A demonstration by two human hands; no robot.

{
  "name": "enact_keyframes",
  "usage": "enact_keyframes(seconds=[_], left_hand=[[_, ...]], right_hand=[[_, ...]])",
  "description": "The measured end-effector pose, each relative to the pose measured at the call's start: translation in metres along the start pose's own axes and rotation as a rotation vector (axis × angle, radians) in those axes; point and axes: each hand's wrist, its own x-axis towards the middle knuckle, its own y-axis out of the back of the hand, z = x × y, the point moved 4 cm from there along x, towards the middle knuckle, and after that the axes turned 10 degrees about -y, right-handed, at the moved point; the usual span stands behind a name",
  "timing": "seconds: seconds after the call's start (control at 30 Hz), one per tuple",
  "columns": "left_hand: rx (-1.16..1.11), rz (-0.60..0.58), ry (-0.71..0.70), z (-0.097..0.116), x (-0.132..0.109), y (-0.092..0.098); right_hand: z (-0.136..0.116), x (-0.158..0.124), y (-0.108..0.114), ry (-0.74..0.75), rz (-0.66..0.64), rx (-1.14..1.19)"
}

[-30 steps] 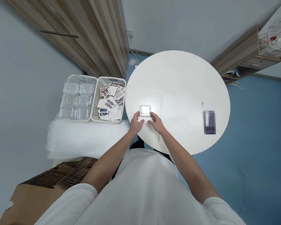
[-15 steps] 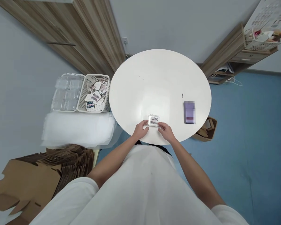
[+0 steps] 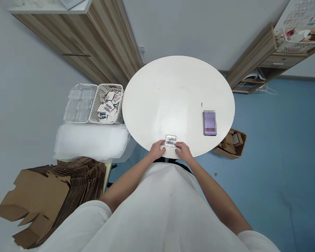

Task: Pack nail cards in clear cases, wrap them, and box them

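Note:
A small clear plastic box (image 3: pixel 170 140) lies near the front edge of the white oval table (image 3: pixel 178 87). Two rows of small dark ovals, which look like press-on nails, show through it. My left hand (image 3: pixel 156 150) has its fingertips at the box's left side, thumb apart from the fingers. At the right side, fingers of my right hand (image 3: pixel 184 152) rest on the box's edge and lower corner. The box is held between the two hands. Whether its lid is closed, I cannot tell.
Left of the table stand a white basket (image 3: pixel 94 108) of nail cards and a tray of clear plastic boxes (image 3: pixel 80 105). Below them lie translucent sheets (image 3: pixel 91 140) and folded cardboard boxes (image 3: pixel 42 196). A purple packet (image 3: pixel 209 122) sits at right. A carton (image 3: pixel 227 154) stands on the floor.
The plastic box and both hands have come a little closer to the table's front edge. My head view has shifted slightly.

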Motion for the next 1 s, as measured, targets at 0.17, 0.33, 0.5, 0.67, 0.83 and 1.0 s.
enact_keyframes(seconds=[0.17,0.33,0.5,0.67,0.83,1.0], left_hand=[[0.233,-0.045,-0.207,-0.001,0.001,0.005],[0.356,-0.134,-0.342,-0.005,0.001,0.010],[0.349,-0.156,-0.351,-0.012,0.001,0.010],[0.368,-0.178,-0.353,-0.013,0.002,0.010],[0.411,-0.185,-0.335,-0.007,0.005,0.013],[0.494,-0.143,-0.448,0.012,0.008,0.015]], right_hand=[[-0.015,-0.004,-0.002,0.131,0.123,-0.339],[-0.039,0.005,-0.008,0.360,0.115,-0.655],[-0.045,0.019,-0.013,0.445,0.096,-0.832],[-0.044,0.024,-0.021,0.503,0.089,-0.932],[-0.043,0.027,-0.023,0.478,0.090,-0.881],[-0.050,0.025,-0.017,0.436,-0.041,-0.751]])
